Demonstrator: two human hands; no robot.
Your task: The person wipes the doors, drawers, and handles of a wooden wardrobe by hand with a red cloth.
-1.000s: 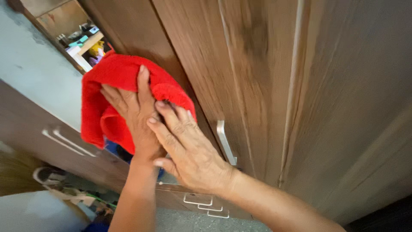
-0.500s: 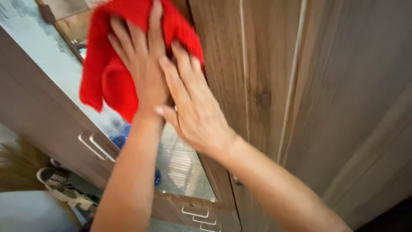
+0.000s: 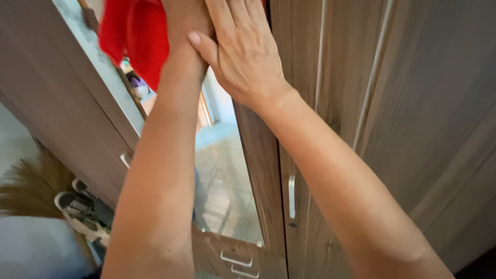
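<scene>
The red cloth lies under the left hand, spilling out left of and below its fingers, which are cut off by the top edge, so I cannot tell their state. The right hand lies over the left wrist, fingers together and flat, on the wooden wardrobe door; since half a second ago both hands and cloth have climbed higher up beside the mirror panel.

Both arms raised, right hand flat over left wrist
</scene>
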